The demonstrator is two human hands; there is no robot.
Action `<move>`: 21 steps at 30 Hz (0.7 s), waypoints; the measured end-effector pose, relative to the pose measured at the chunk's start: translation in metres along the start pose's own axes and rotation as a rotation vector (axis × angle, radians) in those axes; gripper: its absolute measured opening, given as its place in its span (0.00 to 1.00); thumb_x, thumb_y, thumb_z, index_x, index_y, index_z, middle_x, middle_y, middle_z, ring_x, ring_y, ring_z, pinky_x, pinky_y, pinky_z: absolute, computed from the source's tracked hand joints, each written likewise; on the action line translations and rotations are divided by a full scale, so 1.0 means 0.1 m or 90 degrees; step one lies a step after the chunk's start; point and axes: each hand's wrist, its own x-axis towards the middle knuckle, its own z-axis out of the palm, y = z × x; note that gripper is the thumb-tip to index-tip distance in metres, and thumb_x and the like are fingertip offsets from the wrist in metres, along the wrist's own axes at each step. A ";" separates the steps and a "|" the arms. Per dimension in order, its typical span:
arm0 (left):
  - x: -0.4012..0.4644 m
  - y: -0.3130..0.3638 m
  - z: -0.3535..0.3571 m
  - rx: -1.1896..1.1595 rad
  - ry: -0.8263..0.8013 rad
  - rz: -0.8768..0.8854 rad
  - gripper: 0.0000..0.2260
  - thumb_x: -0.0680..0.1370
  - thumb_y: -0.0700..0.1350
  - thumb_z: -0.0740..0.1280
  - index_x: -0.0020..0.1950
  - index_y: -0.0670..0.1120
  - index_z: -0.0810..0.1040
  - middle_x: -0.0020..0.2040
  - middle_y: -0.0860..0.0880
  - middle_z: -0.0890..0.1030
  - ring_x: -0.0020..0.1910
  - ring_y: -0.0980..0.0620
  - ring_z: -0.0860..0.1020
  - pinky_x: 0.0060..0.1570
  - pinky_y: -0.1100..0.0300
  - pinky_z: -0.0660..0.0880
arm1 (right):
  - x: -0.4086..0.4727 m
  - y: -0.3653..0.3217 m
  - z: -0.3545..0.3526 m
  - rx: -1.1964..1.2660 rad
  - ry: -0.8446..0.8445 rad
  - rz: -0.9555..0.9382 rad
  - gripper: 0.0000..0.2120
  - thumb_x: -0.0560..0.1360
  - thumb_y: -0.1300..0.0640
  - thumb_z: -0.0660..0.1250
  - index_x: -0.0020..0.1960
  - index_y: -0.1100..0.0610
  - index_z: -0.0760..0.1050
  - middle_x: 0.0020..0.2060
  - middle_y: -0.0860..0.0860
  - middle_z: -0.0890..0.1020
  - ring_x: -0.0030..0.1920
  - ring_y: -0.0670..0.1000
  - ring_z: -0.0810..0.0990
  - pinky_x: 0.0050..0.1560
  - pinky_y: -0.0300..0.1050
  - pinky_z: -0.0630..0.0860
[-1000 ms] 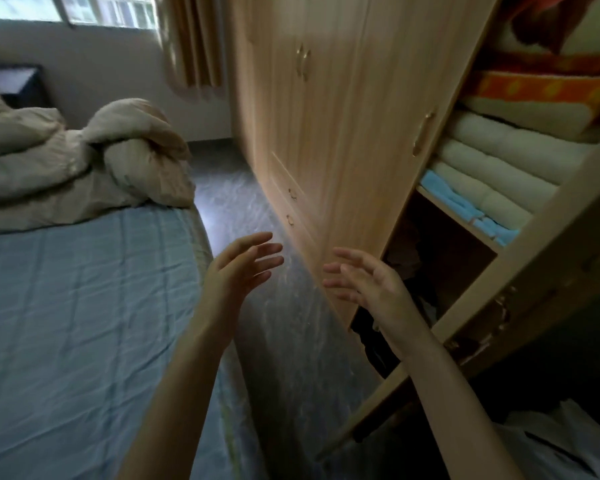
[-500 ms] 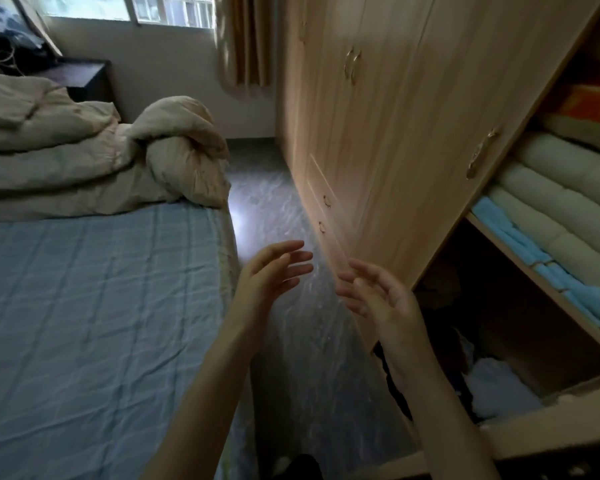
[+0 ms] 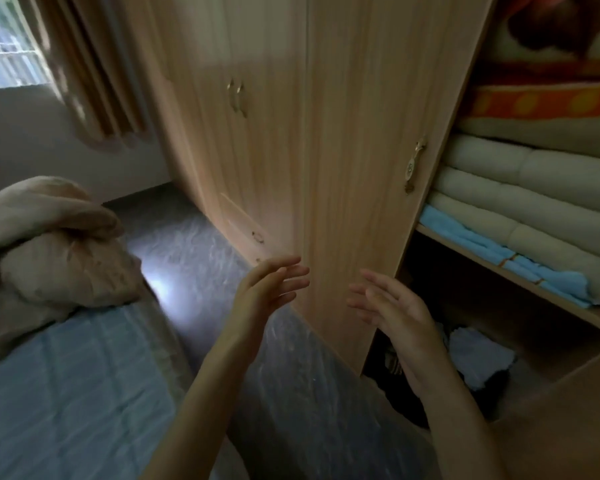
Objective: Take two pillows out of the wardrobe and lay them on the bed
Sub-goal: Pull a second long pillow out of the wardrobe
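Note:
The wooden wardrobe (image 3: 343, 133) stands on the right with its right compartment open. On its shelf (image 3: 520, 275) lie stacked cream folded quilts (image 3: 534, 188) over a light blue cloth (image 3: 492, 251), with an orange patterned blanket (image 3: 548, 102) above. No pillow is plainly recognisable. My left hand (image 3: 264, 292) and my right hand (image 3: 395, 313) are both raised in front of the wardrobe door edge, palms facing each other, fingers straight, holding nothing. The bed (image 3: 66, 393) with a blue sheet lies at the lower left.
A crumpled beige duvet (image 3: 45, 251) is heaped on the bed's far end. Dark floor (image 3: 194, 258) runs between bed and wardrobe. An open door panel (image 3: 568, 420) juts at lower right. Dark clothes and a pale cloth (image 3: 478, 358) fill the lower compartment. Window and curtain (image 3: 84, 64) at upper left.
The view has swung right and up toward the open wardrobe compartment; the bed now takes less of the frame. Both hands stay raised and empty, a little further apart.

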 end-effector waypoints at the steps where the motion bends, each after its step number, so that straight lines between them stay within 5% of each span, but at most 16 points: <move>1: 0.11 -0.01 -0.01 0.001 -0.020 -0.012 0.11 0.79 0.42 0.58 0.55 0.47 0.78 0.52 0.46 0.84 0.51 0.49 0.82 0.55 0.55 0.75 | 0.08 -0.02 0.02 0.003 0.020 0.000 0.13 0.77 0.58 0.61 0.60 0.52 0.74 0.51 0.51 0.81 0.51 0.49 0.81 0.52 0.41 0.76; 21: 1.53 0.23 1.33 -0.075 -0.362 -0.002 0.10 0.77 0.42 0.60 0.50 0.51 0.80 0.46 0.51 0.85 0.47 0.55 0.82 0.47 0.63 0.73 | 0.81 -0.62 -0.81 0.011 0.326 -0.107 0.10 0.78 0.60 0.58 0.55 0.51 0.75 0.50 0.53 0.83 0.49 0.51 0.82 0.50 0.42 0.77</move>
